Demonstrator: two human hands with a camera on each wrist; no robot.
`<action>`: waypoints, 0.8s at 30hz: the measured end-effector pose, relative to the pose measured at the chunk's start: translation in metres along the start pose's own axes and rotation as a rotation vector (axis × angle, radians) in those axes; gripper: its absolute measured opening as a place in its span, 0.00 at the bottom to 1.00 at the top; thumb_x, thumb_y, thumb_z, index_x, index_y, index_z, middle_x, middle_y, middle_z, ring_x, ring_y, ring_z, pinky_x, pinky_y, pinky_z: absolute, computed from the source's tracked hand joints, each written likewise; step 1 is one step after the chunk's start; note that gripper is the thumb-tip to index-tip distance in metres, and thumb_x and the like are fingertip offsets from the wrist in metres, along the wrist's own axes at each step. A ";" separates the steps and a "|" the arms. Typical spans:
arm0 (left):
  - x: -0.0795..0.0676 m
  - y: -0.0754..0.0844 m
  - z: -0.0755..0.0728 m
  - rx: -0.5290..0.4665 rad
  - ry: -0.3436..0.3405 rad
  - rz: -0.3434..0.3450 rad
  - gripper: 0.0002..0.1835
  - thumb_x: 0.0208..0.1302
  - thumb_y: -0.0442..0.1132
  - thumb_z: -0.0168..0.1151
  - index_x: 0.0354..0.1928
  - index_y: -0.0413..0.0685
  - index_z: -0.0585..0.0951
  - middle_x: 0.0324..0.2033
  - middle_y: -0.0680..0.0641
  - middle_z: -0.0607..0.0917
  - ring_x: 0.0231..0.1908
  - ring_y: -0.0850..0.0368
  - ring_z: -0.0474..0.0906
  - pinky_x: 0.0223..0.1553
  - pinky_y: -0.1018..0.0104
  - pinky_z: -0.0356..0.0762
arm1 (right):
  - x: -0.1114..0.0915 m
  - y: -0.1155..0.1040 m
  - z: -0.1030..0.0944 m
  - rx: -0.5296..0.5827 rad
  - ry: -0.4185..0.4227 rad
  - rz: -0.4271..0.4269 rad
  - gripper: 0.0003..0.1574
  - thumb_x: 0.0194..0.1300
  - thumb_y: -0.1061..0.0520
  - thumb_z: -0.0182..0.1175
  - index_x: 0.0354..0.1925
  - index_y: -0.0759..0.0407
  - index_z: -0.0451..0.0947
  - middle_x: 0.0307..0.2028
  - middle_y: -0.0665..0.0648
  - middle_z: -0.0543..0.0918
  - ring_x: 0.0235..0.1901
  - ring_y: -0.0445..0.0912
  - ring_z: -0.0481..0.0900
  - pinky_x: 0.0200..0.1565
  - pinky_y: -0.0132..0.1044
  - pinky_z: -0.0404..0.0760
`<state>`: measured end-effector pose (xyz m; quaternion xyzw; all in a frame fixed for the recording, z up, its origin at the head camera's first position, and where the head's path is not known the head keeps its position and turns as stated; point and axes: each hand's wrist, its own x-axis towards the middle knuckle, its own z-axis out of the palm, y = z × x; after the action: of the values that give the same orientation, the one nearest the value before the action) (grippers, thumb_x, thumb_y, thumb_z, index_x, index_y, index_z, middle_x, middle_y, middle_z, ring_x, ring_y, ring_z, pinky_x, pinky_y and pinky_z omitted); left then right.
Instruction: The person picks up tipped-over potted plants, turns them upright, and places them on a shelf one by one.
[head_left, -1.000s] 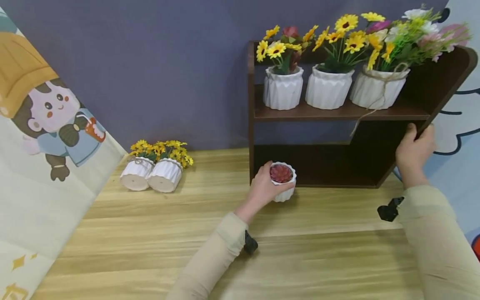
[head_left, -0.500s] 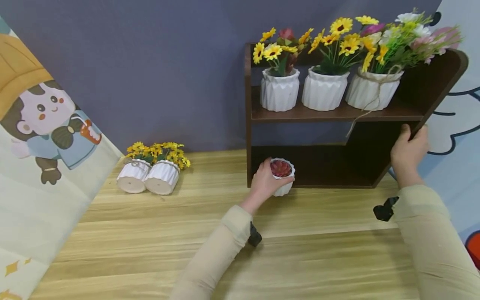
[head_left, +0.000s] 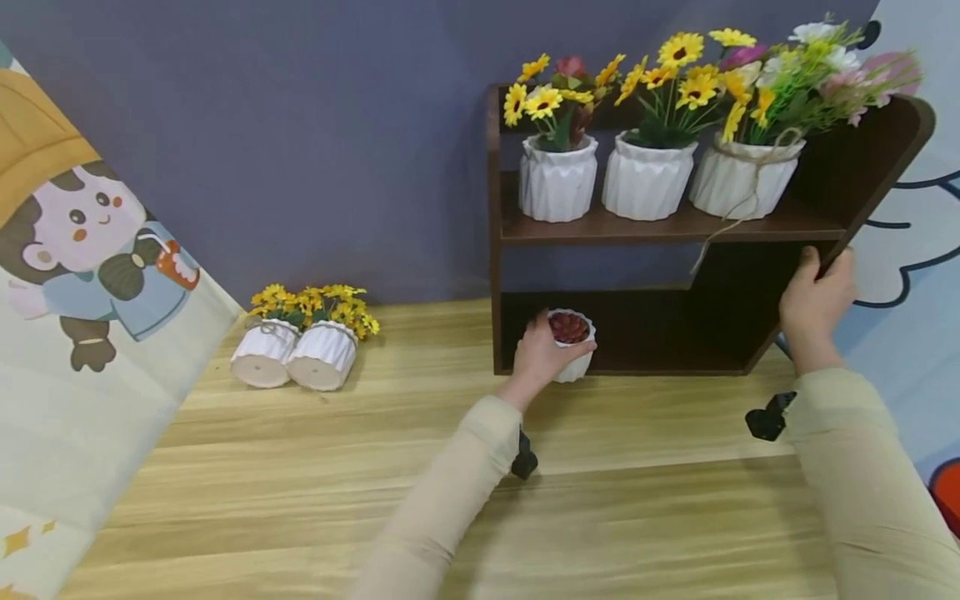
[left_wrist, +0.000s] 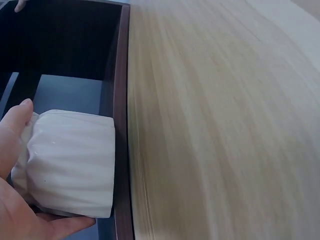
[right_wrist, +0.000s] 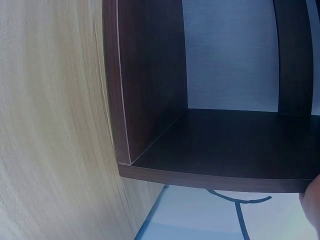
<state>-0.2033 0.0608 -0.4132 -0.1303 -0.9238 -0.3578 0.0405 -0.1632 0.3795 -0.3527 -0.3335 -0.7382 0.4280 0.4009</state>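
Note:
Thumb and fingers of my left hand [head_left: 542,354] grip a white fluted pot [head_left: 576,367] holding a dark red succulent [head_left: 569,327]. The pot is at the left front of the lower shelf [head_left: 660,333] of a dark brown rack [head_left: 675,231]. In the left wrist view the white pot [left_wrist: 72,165] is beside the shelf's front edge; whether its base touches the board is unclear. My right hand [head_left: 817,304] holds the front edge of the rack's right side panel [head_left: 888,175]. Only a bit of the right hand [right_wrist: 312,202] enters the right wrist view.
On the upper shelf stand several-flowered white pots: a left pot [head_left: 558,179], a middle pot [head_left: 649,179] and a twine-tied right pot [head_left: 746,179]. Two white pots of yellow flowers, a left one [head_left: 264,354] and a right one [head_left: 322,357], lie tipped on the wooden table [head_left: 337,467].
My left hand has carried the succulent pot a short way back and slightly right, to the lower shelf's front. The right hand keeps its grip on the side panel. The head view has shifted slightly.

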 end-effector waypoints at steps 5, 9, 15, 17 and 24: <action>0.006 0.008 0.014 -0.018 0.005 -0.006 0.51 0.40 0.66 0.66 0.64 0.47 0.61 0.54 0.44 0.74 0.46 0.45 0.77 0.42 0.56 0.78 | -0.001 -0.002 -0.002 -0.001 -0.006 -0.007 0.21 0.68 0.41 0.41 0.53 0.45 0.68 0.52 0.50 0.73 0.54 0.42 0.67 0.59 0.37 0.63; 0.010 0.013 0.025 -0.006 0.019 -0.010 0.51 0.41 0.67 0.65 0.64 0.47 0.60 0.55 0.45 0.72 0.46 0.47 0.77 0.41 0.56 0.78 | -0.001 -0.003 -0.004 -0.022 -0.023 0.002 0.25 0.68 0.39 0.39 0.57 0.47 0.66 0.54 0.51 0.72 0.55 0.42 0.66 0.59 0.37 0.62; 0.014 0.025 0.036 0.026 0.015 -0.031 0.52 0.43 0.68 0.63 0.65 0.47 0.58 0.57 0.45 0.68 0.50 0.49 0.74 0.44 0.59 0.77 | -0.002 -0.004 -0.003 -0.003 -0.012 -0.008 0.23 0.68 0.40 0.41 0.55 0.45 0.68 0.50 0.48 0.73 0.53 0.41 0.66 0.58 0.36 0.63; 0.016 0.030 0.038 0.061 0.006 -0.042 0.53 0.43 0.70 0.62 0.66 0.47 0.57 0.58 0.45 0.67 0.54 0.48 0.70 0.49 0.59 0.74 | -0.002 -0.005 -0.002 0.002 -0.001 -0.018 0.23 0.68 0.41 0.41 0.55 0.46 0.68 0.50 0.48 0.73 0.53 0.41 0.67 0.57 0.36 0.63; 0.021 0.046 0.044 0.265 -0.065 -0.096 0.56 0.42 0.77 0.52 0.68 0.49 0.54 0.63 0.49 0.63 0.62 0.49 0.58 0.61 0.60 0.61 | -0.002 -0.005 -0.002 -0.001 0.006 -0.015 0.21 0.68 0.40 0.41 0.53 0.45 0.69 0.47 0.46 0.73 0.52 0.41 0.67 0.56 0.36 0.63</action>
<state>-0.2102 0.1274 -0.4118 -0.0907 -0.9690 -0.2298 0.0104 -0.1611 0.3761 -0.3481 -0.3295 -0.7395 0.4237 0.4064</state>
